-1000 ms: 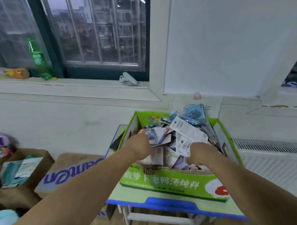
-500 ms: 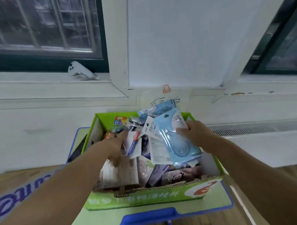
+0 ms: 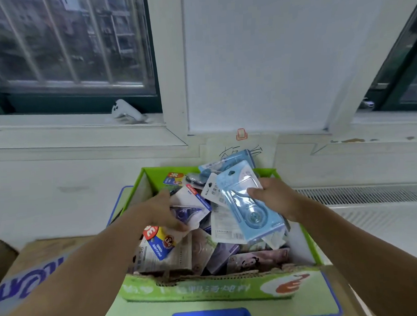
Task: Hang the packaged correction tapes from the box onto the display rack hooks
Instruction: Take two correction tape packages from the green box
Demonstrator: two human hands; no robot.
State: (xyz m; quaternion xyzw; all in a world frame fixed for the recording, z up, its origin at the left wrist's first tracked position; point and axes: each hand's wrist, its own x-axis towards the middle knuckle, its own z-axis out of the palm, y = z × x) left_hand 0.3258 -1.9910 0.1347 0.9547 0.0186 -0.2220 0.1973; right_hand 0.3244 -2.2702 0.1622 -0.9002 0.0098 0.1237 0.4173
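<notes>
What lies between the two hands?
In the head view, loose packaged tapes lie between the left hand and the right hand, which holds a blue pack.

A barred window [image 3: 66, 44] fills the upper left, with buildings visible through the glass. On the white windowsill [image 3: 58, 133] beneath it rests a small white device [image 3: 126, 111], its type not determinable. A plain white wall panel [image 3: 258, 60] occupies the centre; a small red mark [image 3: 241, 134] sits at its lower edge, with black scribbles [image 3: 228, 152] just below. A second dark-framed window [image 3: 404, 77] stands at right. Brown stains [image 3: 352, 140] mark the ledge under it. A slatted vent grille [image 3: 359, 194] runs along the right. A cardboard carton [image 3: 28, 273] with blue lettering lies at lower left.
</notes>
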